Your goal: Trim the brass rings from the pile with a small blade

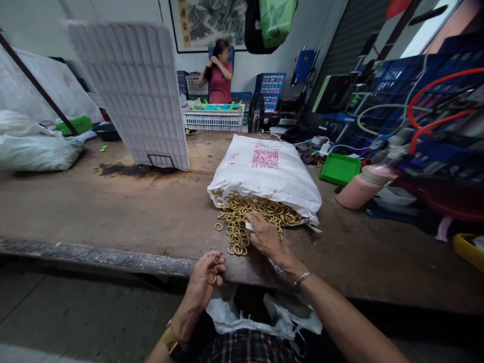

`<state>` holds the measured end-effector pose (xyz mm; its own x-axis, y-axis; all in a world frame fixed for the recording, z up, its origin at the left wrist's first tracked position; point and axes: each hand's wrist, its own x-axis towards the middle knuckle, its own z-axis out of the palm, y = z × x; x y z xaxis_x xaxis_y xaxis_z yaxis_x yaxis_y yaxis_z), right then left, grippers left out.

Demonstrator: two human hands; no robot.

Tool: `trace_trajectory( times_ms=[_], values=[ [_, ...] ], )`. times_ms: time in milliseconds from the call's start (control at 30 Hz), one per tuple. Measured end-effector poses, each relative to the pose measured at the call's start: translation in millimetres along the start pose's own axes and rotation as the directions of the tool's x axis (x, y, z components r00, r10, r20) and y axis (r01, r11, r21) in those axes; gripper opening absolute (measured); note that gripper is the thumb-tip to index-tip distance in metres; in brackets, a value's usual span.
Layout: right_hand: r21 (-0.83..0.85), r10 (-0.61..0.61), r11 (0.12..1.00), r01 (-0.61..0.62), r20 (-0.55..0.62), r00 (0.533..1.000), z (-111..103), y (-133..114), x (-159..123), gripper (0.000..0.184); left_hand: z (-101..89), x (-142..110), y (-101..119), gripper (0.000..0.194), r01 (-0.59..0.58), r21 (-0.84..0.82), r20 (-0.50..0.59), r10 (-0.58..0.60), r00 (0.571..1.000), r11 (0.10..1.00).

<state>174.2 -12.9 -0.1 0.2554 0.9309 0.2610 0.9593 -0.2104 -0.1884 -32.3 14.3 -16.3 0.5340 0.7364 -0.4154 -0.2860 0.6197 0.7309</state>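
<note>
Your left hand point(206, 275) is just off the near edge of the surface point(151, 222), palm turned up and inward, with its fingers curled and closed on one brass-coloured ring point(212, 278). Your right hand point(266, 236) reaches over the surface to the pile of rings point(236, 214), its fingers bent and touching them. Something white sits at one of those fingers; whether they grip a ring, you cannot tell from this view, as the back of the hand covers the contact.

The rings spill from the open mouth of the white bag point(264, 169), which lies on its side with the mouth towards you and a red printed code on top. Many rings are still inside the mouth, several lie loose in front of it, and one sits a little apart on the left.

Below the edge, between your forearms, a white sack point(260, 322) hangs open near your lap. To the right of the bag are a green tray point(340, 169) and a pink bottle point(365, 187). Left of the bag, a tall ribbed white panel point(136, 91) stands on the surface. Beyond the far edge, a person point(220, 80) in a red top is behind a white crate point(214, 121), both arms raised.
</note>
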Motion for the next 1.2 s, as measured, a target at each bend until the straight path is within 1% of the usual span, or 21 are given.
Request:
trace_trajectory(
  times_ms=[67, 167, 233, 333, 467, 633, 767, 900, 967, 1067, 1133, 1200],
  values=[
    [-0.038, 0.113, 0.993, -0.116, -0.073, 0.991, -4.6, 24.1, 1.2, 0.045, -0.7, 0.1, -0.5, 0.03, 0.006, -0.014, 0.001, -0.006, 1.0, 1.0],
    [-0.064, 0.221, 0.972, -0.227, -0.095, 0.971, -6.1, 52.3, 5.1, 0.04, -1.9, 1.0, -1.6, 0.028, 0.003, -0.017, -0.004, -0.003, 1.0, 1.0],
    [-0.065, 0.272, 0.959, -0.277, -0.071, 0.96, -2.9, 60.2, 8.4, 0.038, -2.6, 2.1, -2.4, 0.028, 0.003, -0.013, -0.002, -0.003, 1.0, 1.0],
    [-0.077, 0.296, 0.952, -0.296, -0.019, 0.955, 5.1, 56.3, 11.5, 0.039, -3.0, 3.2, -3.3, 0.029, -0.005, -0.008, -0.002, 0.005, 1.0, 1.0],
    [-0.101, 0.277, 0.957, -0.274, 0.016, 0.961, 12.6, 42.7, 8.4, 0.041, -1.0, 3.1, -3.7, 0.031, -0.016, 0.024, -0.026, 0.017, 1.0, 1.0],
    [-0.116, 0.214, 0.972, -0.206, 0.057, 0.975, 14.6, 36.3, -2.4, 0.044, 2.4, 2.0, -3.7, 0.03, -0.028, 0.054, -0.029, 0.029, 0.999, 0.998],
    [-0.103, 0.13, 0.988, -0.119, 0.107, 0.986, 15.4, 27.4, -9.4, 0.044, 2.4, 1.5, -5.3, 0.028, -0.04, 0.072, -0.03, 0.043, 0.999, 0.997],
    [-0.066, 0.035, 0.998, -0.023, 0.186, 0.982, 11.8, 15.8, -13.6, 0.041, 1.7, 0.9, -6.5, 0.03, -0.055, 0.093, -0.037, 0.058, 0.998, 0.994],
    [-0.04, -0.006, 0.999, 0.013, 0.172, 0.985, 6.9, 13.2, -13.4, 0.041, 1.8, 0.8, -6.4, 0.031, -0.057, 0.095, -0.039, 0.06, 0.997, 0.994],
    [-0.006, -0.049, 0.999, 0.05, 0.093, 0.994, -1.8, 13.6, -5.9, 0.038, 2.9, 0.9, -6.0, 0.031, -0.057, 0.088, -0.031, 0.06, 0.998, 0.995],
    [0.009, -0.048, 0.999, 0.047, 0.041, 0.998, -5.3, 14.8, 5.3, 0.036, 3.8, 1.1, -5.8, 0.03, -0.057, 0.084, -0.025, 0.06, 0.998, 0.995],
    [0.011, -0.01, 1.0, 0.01, 0.012, 1.0, -5.0, 15.8, 20.7, 0.035, 4.3, 1.0, -6.0, 0.029, -0.057, 0.084, -0.023, 0.06, 0.998, 0.995]
  ],
)
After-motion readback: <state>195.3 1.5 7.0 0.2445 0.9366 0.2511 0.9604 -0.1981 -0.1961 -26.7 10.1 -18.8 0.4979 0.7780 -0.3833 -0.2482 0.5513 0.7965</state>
